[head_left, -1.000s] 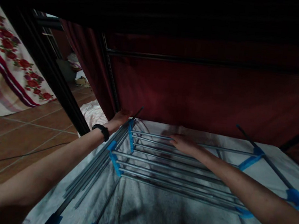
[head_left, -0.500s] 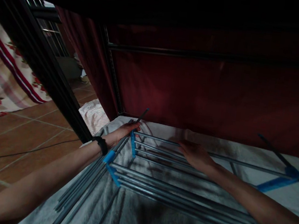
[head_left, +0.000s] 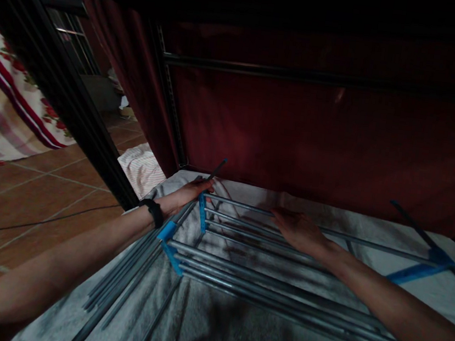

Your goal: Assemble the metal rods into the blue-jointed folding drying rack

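A rack of grey metal tubes (head_left: 281, 274) with blue plastic brackets (head_left: 202, 211) lies across the grey blanket. My left hand (head_left: 194, 191), with a black wristband below it, is closed round the tube at the rack's far left corner, where the tube's tip sticks out past my fingers. Reaching over the near rods, my right hand (head_left: 297, 230) has its fingers curled over the long far tube; the fingertips are partly hidden. Several loose grey tubes (head_left: 124, 268) lie side by side to the left of the rack, beneath my left forearm.
The blanket (head_left: 209, 323) covers the surface under the rack. Dark red cloth (head_left: 319, 132) hangs behind it, crossed by a black metal bar (head_left: 264, 71). A black post (head_left: 79, 97) slants on the left. Beyond are the tiled floor (head_left: 54, 196), a cable and a flowered cloth (head_left: 7, 105).
The camera view has shifted slightly, so the scene sits a little higher and further left. Both hands keep their places on the rack.
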A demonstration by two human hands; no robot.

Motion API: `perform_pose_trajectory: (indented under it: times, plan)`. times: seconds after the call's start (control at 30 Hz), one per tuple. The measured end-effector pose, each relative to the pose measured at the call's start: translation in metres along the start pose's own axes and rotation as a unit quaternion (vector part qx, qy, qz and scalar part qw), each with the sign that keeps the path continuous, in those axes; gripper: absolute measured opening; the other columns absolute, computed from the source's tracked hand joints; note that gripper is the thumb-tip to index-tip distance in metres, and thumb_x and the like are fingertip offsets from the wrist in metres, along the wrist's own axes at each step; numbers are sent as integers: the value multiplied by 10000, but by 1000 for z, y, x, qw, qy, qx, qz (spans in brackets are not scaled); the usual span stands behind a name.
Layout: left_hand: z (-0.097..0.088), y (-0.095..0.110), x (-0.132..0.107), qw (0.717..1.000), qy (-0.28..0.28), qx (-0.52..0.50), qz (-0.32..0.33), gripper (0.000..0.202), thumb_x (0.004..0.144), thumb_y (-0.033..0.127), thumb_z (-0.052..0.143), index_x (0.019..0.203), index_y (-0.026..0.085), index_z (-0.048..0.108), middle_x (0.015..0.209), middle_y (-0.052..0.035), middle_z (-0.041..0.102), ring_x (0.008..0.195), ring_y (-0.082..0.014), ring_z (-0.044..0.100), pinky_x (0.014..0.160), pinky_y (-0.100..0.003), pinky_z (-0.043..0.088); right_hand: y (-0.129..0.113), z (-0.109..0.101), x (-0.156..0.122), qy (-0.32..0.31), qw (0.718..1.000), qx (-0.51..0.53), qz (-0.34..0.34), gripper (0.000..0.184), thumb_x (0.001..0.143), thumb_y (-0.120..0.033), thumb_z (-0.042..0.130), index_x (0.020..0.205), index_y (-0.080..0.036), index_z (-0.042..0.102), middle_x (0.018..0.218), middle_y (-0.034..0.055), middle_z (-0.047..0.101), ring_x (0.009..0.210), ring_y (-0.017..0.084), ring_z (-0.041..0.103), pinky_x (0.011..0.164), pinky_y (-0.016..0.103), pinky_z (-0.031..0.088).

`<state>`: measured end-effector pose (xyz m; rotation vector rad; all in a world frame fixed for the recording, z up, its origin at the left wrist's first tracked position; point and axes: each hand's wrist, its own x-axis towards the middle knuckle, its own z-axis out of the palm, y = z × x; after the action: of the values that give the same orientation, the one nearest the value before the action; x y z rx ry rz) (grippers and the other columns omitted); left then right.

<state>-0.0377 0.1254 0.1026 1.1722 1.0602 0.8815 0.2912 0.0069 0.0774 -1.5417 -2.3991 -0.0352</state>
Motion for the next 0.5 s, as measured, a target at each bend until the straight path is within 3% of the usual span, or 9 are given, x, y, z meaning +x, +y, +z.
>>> perform_pose_trajectory:
  times: [0.2, 0.33, 0.5]
  plan:
    - [0, 1, -3, 999, 17, 26, -7, 414, 812, 537, 793, 989, 179, 682, 808, -26, 701, 571, -135, 622, 502, -249, 493, -1, -5, 4, -15, 1000, 21, 3, 383, 1029, -260, 432, 1317, -179, 670, 1224, 130, 748, 1067, 270, 731, 960, 405, 538]
    - [0, 4, -3, 999, 3, 47, 5, 446, 795, 569, 791, 937, 162, 675, 798, -34, 694, 591, -141, 622, 530, -253, 494, -4, -11, 8, -57, 997, 28, 32, 367, 1038, -290, 421, 1276, -195, 684, 1177, 120, 764, 1064, 279, 729, 955, 441, 541]
    - [-2, 3, 1, 998, 7, 65, 16, 438, 774, 566, 804, 894, 164, 678, 783, -18, 682, 572, -130, 614, 516, -243, 487, -3, -12, 12, -70, 996, 37, 48, 396, 1055, -338, 396, 1317, -220, 669, 1263, 110, 735, 1146, 294, 700, 1008, 462, 516]
